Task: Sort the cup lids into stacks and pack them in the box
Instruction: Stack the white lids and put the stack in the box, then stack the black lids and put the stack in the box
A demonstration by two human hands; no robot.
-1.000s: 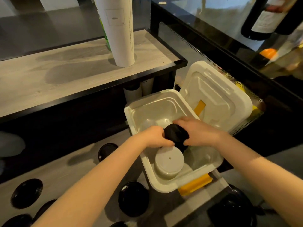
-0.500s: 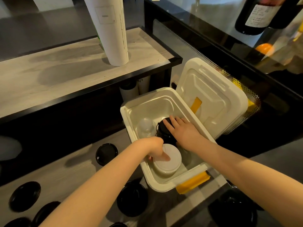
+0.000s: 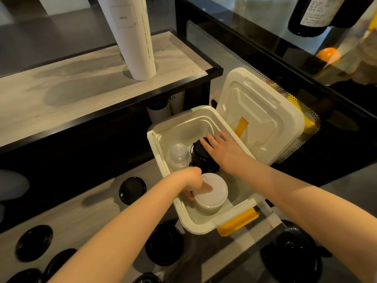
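A white box point(image 3: 161, 146) with yellow latches stands open, its lid point(image 3: 259, 113) tilted back to the right. Inside it are a stack of black lids point(image 3: 201, 158), a stack of clear dome lids point(image 3: 177, 155) and a stack of white lids point(image 3: 212, 194). My right hand point(image 3: 223, 149) lies flat with straight fingers on top of the black stack. My left hand point(image 3: 193, 185) reaches into the box, its fingers curled round the left edge of the white stack. Several loose black lids point(image 3: 132, 189) lie on the wooden counter outside the box.
A tall white paper-wrapped tube point(image 3: 132, 37) stands on the raised wooden shelf point(image 3: 81, 88) behind the box. More black lids point(image 3: 33, 243) lie at the lower left and a stack of black lids point(image 3: 291, 256) at the lower right. A perforated black panel rises behind the box lid.
One second ago both hands held the black stack over the box. It now stands inside; my right hand has flattened on top of it and my left hand has shifted to the white stack.
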